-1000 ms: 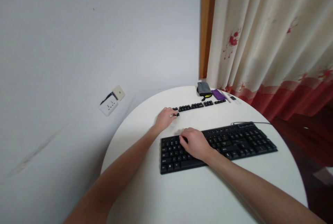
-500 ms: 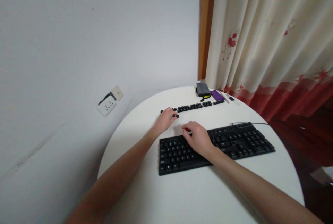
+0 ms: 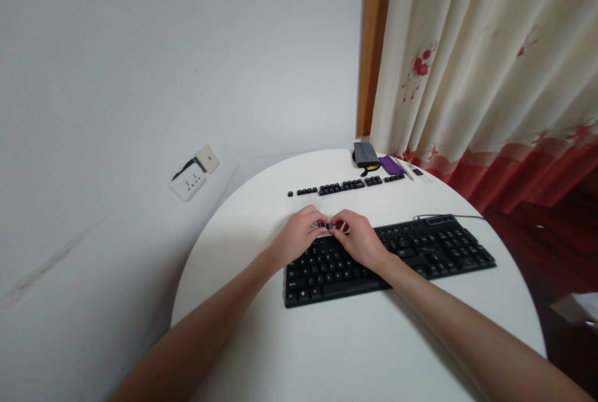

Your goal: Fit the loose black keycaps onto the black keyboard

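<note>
White wall (image 3: pixel 187 65) and a patterned curtain (image 3: pixel 448 65) frame a round white tabletop (image 3: pixel 243 221), where a black keyboard (image 3: pixel 415 255) lies at a slight slant. Over its upper left edge, the left hand (image 3: pixel 298 237) and right hand (image 3: pixel 359 239) meet, fingers of both pinched on small dark keys (image 3: pixel 326 225); how many pieces there are is too small to tell. Gripping from either side probably gives firm control of something so tiny, and the forearms angled inward seem to steady it. Farther back, loose keycaps (image 3: pixel 352 185) stand in a broken row, likely spread out so each group is easy to see and reach. Behind them sit a grey pouch (image 3: pixel 365 154) and a purple cloth (image 3: pixel 391 165), clear of the hands. What gets in the way is mostly the hands themselves, hiding some keys, and the right forearm, which crosses the keyboard's near edge.
</note>
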Tool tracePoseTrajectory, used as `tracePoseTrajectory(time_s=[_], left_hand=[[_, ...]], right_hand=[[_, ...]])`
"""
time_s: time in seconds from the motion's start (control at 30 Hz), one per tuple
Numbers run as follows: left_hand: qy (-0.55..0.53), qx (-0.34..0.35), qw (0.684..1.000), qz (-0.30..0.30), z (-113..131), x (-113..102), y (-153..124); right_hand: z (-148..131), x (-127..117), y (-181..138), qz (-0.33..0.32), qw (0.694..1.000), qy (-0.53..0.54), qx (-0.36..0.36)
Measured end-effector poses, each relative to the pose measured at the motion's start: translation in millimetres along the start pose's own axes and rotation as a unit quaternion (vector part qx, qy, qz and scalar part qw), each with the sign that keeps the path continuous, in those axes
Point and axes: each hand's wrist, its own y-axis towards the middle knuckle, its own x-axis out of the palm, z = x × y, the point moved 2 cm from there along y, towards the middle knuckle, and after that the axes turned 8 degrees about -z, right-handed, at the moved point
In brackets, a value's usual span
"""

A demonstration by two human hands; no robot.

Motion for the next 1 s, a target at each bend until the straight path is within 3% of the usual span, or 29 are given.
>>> tracePoseTrajectory(time_s=[0.13, 0.33, 0.7, 0.87, 1.0], left_hand=[[-0.072, -0.054, 0.996, -0.020, -3, 1, -6], [-0.093, -0.093, 0.986, -0.103, -1, 3, -12], [-0.022, -0.059, 0.992, -0.111, 4, 2, -12], [-0.020, -0.026, 0.989, -0.142, 4, -3, -14], [-0.027, -0.036, 0.986, -0.163, 4, -8, -15]], right_hand=[[5, -2, 1, 0.030, 0.999, -0.009, 0.016], [7, -4, 3, 0.049, 0.998, -0.015, 0.037], [10, 0, 2, 0.035, 0.998, -0.017, 0.040], [7, -2, 2, 0.036, 0.998, -0.013, 0.050], [8, -2, 2, 0.030, 0.997, 0.000, 0.064]])
